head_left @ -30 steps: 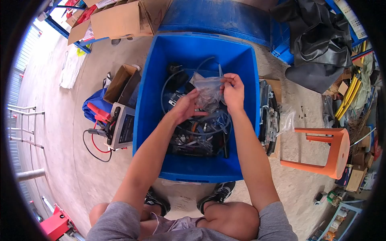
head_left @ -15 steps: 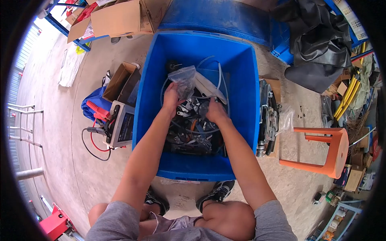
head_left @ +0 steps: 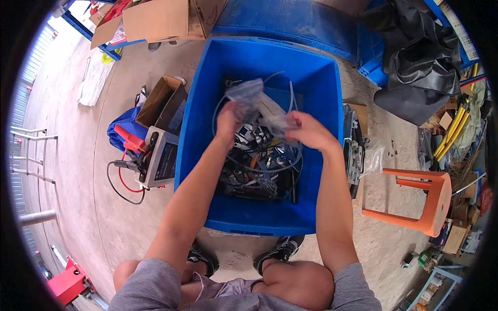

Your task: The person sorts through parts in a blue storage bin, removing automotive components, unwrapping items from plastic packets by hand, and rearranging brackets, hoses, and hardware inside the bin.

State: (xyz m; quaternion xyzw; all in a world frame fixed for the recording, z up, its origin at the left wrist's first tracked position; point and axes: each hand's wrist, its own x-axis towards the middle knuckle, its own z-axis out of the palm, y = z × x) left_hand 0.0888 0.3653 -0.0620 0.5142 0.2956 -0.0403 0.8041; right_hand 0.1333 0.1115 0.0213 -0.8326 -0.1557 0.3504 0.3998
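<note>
Inside a deep blue plastic bin (head_left: 259, 227), my left hand (head_left: 227, 124) grips a clear plastic bag (head_left: 246, 94) and holds it above the pile. My right hand (head_left: 311, 130) is closed, fingers curled, on a second clear plastic bag (head_left: 280, 123), blurred by motion; its contents cannot be made out. Beneath the hands lies a jumble of small metal and black parts (head_left: 254, 137). A thin clear hose (head_left: 293, 93) loops around the pile. A long whitish piece (head_left: 271, 106) lies between the two bags, partly hidden.
Left of the bin stand an open cardboard box (head_left: 162, 101) and a white-and-black battery-like unit (head_left: 158, 160) with red and black clamps. On the right are a metal-and-black assembly (head_left: 353, 150) and a tipped orange stool (head_left: 433, 202). Black sheeting (head_left: 420, 67) hangs behind.
My right hand has moved right and slightly up, drawing a clear bag from the pile. My left hand still holds its bag, slightly higher. The view has shifted a little.
</note>
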